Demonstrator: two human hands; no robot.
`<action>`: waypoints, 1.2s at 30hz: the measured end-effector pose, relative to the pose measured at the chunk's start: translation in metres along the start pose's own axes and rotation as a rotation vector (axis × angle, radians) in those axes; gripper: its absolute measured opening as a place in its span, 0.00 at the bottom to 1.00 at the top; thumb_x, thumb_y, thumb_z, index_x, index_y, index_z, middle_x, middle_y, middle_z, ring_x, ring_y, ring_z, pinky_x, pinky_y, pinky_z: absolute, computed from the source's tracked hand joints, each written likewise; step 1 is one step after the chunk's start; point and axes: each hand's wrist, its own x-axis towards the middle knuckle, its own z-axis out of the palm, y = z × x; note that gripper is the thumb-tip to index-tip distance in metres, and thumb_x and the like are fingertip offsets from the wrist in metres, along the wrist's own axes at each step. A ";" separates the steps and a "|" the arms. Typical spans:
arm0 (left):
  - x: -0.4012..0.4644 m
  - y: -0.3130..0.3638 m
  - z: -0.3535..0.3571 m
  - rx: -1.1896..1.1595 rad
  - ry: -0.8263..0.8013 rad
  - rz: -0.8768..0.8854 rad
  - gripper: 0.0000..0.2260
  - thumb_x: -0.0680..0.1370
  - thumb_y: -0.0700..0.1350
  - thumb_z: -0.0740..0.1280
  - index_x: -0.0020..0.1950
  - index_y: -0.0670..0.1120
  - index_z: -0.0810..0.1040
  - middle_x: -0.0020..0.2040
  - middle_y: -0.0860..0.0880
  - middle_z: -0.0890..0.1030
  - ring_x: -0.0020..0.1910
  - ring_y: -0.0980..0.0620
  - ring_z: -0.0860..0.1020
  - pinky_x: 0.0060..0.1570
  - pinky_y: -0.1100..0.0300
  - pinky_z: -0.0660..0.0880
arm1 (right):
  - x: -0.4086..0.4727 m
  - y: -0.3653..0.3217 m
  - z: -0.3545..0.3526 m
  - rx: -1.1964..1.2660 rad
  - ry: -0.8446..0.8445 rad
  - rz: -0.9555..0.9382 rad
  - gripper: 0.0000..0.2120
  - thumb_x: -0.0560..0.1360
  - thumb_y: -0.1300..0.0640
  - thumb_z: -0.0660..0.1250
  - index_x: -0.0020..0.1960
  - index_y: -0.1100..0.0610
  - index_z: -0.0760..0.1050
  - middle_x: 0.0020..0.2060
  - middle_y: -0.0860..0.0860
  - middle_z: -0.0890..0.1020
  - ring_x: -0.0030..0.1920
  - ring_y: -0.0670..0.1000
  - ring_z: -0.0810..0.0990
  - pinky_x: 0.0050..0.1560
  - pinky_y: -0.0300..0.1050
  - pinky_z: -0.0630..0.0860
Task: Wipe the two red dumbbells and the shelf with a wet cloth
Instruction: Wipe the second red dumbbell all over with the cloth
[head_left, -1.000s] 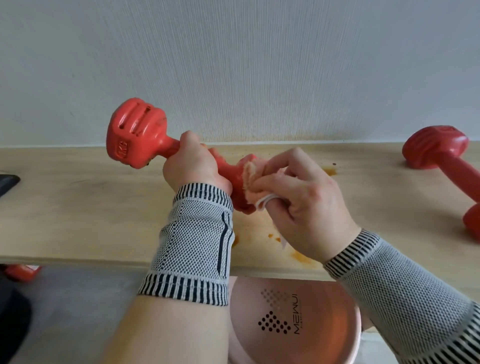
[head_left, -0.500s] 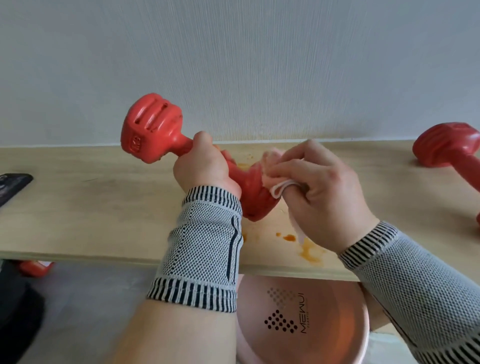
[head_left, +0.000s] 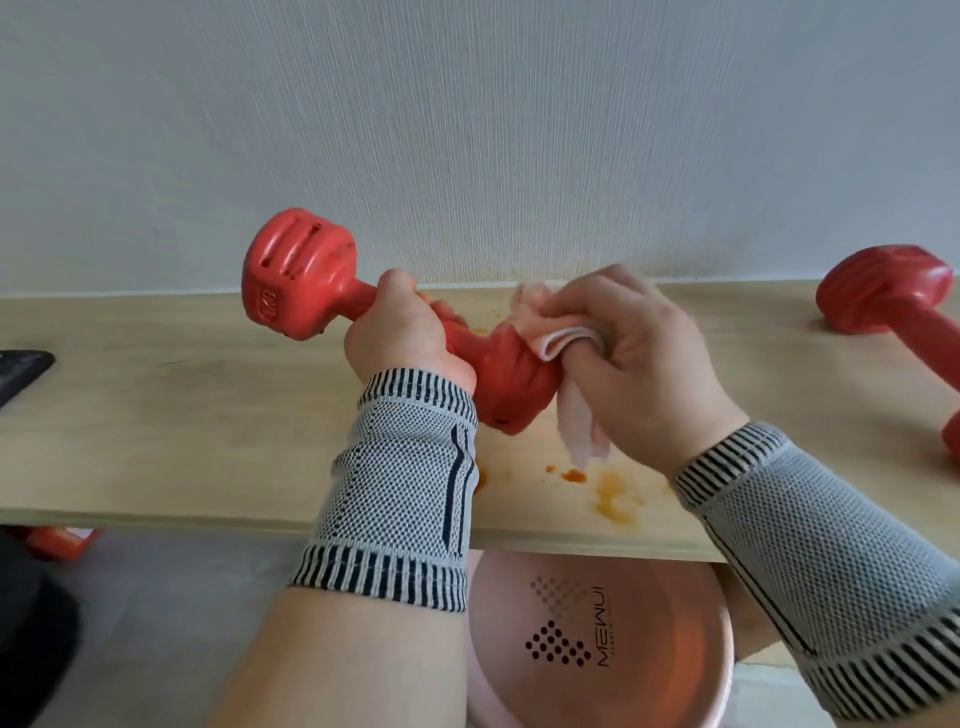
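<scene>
The left hand grips the handle of a red dumbbell, holding it tilted above the shelf. The right hand clutches a pink cloth against the dumbbell's near head. The second dumbbell lies on the shelf far right, and orange stains mark the wood below the hands.

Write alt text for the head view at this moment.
The left hand grips a red dumbbell by its handle above a wooden shelf while the right hand rubs a pink cloth on its near end. Orange stains mark the shelf; a second dumbbell lies right.
</scene>
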 end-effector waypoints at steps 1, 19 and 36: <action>0.001 -0.001 0.000 0.012 0.013 0.011 0.11 0.76 0.40 0.64 0.34 0.44 0.70 0.19 0.53 0.69 0.18 0.55 0.69 0.27 0.63 0.70 | -0.002 0.000 0.002 -0.022 -0.018 -0.047 0.07 0.71 0.60 0.66 0.45 0.52 0.81 0.43 0.47 0.78 0.41 0.47 0.78 0.42 0.42 0.74; 0.004 0.003 -0.004 0.070 0.090 -0.024 0.10 0.76 0.41 0.64 0.34 0.44 0.71 0.19 0.53 0.71 0.18 0.55 0.71 0.28 0.64 0.71 | -0.009 0.003 0.008 -0.174 0.014 -0.202 0.12 0.70 0.62 0.62 0.45 0.56 0.84 0.44 0.54 0.80 0.41 0.56 0.79 0.40 0.45 0.76; 0.007 0.001 -0.006 0.101 0.115 -0.078 0.11 0.75 0.42 0.66 0.33 0.45 0.72 0.23 0.53 0.73 0.21 0.55 0.73 0.28 0.65 0.70 | -0.018 -0.002 0.011 -0.153 -0.101 -0.316 0.11 0.69 0.64 0.62 0.41 0.57 0.83 0.43 0.53 0.79 0.40 0.57 0.77 0.41 0.48 0.75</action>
